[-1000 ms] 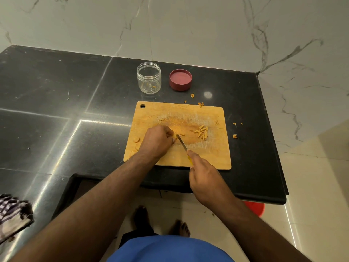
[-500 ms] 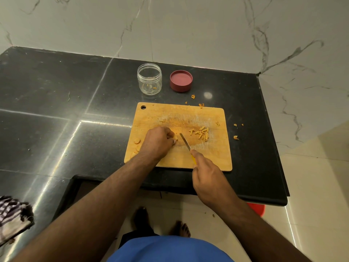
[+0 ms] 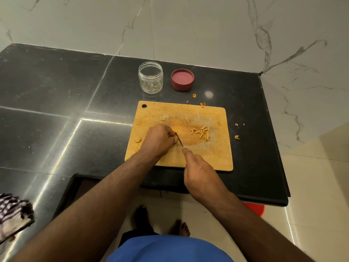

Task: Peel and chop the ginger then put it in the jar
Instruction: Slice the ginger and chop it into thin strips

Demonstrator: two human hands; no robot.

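While right hand [image 3: 200, 173] grips knife [image 3: 179, 139] | board [image 3: 211, 156] right half open

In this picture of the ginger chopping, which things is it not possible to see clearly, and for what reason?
All in the head view:
- Ginger piece being cut: hidden under the left hand.
- Knife handle: covered by the right hand; only the blade shows.
- Contents of the jar: a few bits, too small to identify.
- Striped cloth: cut off by the left edge.
- Red object: mostly hidden behind the counter.
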